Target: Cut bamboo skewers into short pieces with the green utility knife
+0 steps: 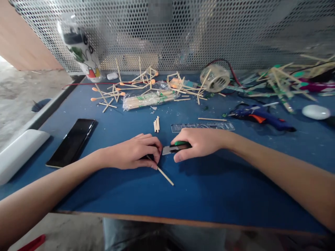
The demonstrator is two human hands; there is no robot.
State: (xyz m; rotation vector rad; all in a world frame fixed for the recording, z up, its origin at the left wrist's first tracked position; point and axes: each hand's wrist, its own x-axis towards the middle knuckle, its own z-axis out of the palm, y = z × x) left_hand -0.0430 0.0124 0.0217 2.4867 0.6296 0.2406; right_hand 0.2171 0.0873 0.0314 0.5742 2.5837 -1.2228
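Near the middle of the blue table [209, 195], my left hand [136, 150] is closed on a thin wooden stick [165, 176], which slants out toward the front edge. My right hand [201, 141] grips a utility knife [183, 146] with a green part and a black body. Its metal blade points left, close to the fingertips of my left hand. Several short cut stick pieces [156, 124] lie side by side just beyond my hands. A clear patterned ruler [202, 126] lies behind my right hand, and one longer stick [212, 119] rests beyond it.
A black phone [72, 143] and a white case [22, 153] are at left. Behind stand stick structures [112, 94], a bag of sticks [149, 99], a tape roll [215, 78] and a bottle [83, 52]. A blue glue gun [264, 116] and white mouse-like object [316, 112] lie right.
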